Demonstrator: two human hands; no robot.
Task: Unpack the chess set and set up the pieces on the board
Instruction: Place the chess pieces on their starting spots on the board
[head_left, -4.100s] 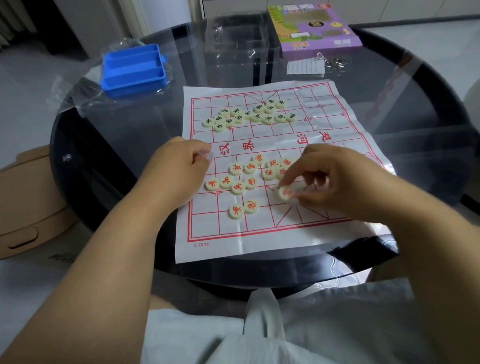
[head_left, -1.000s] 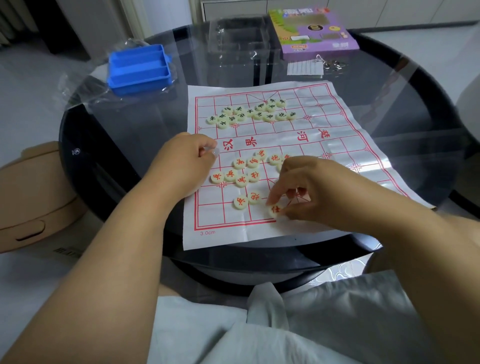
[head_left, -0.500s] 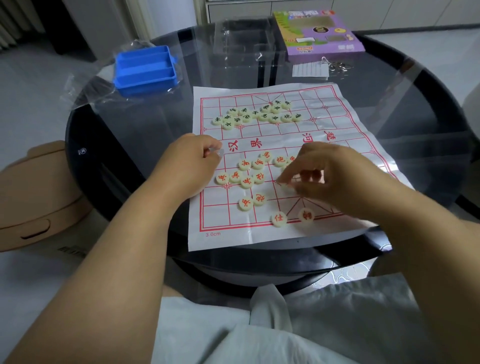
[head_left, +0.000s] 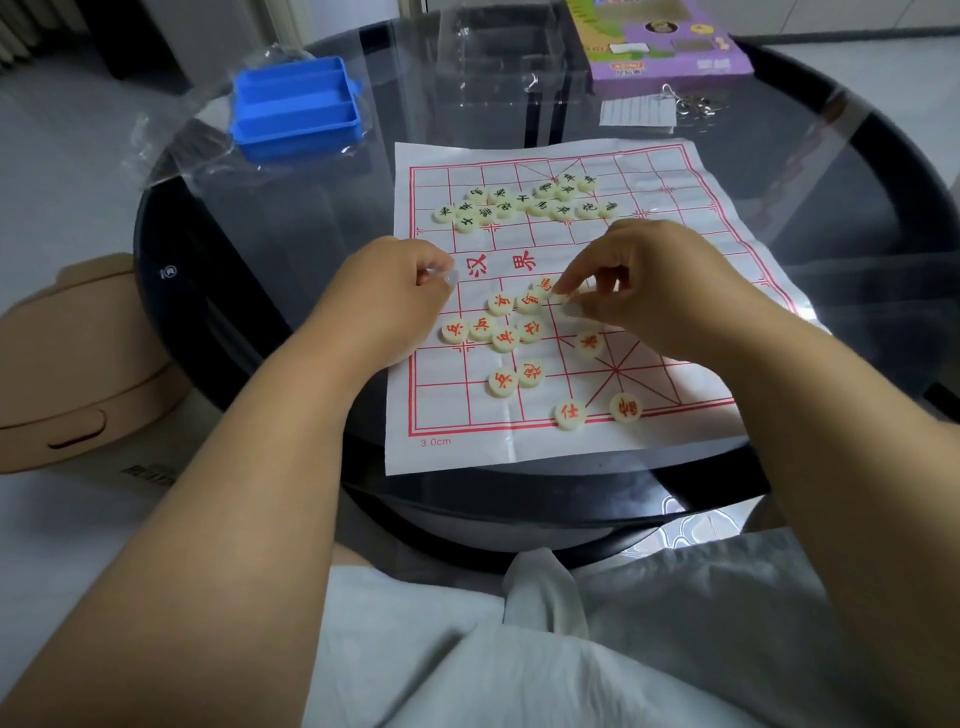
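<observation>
A white paper board (head_left: 675, 249) with red lines lies on the round glass table. Cream discs with dark characters (head_left: 524, 202) are bunched on its far half. Red-lettered discs (head_left: 501, 332) lie loose near the middle, and one (head_left: 588, 343) sits apart. Two red discs (head_left: 570, 414) (head_left: 625, 407) stand on the nearest line. My left hand (head_left: 389, 301) rests curled on the board's left edge and holds nothing. My right hand (head_left: 654, 286) pinches a red disc (head_left: 569, 307) at the right of the loose pile; its fingers hide most of it.
A blue divided tray (head_left: 296, 104) sits on clear plastic wrap at the back left. A purple box (head_left: 670, 47), a paper slip (head_left: 638, 111) and keys (head_left: 696, 104) lie behind the board. A cardboard box (head_left: 67, 364) stands on the floor at left. The table's rim (head_left: 519, 499) is close to me.
My right hand set a second red disc on the nearest line, then moved back up to the loose red pile and took hold of another. My left hand stayed put.
</observation>
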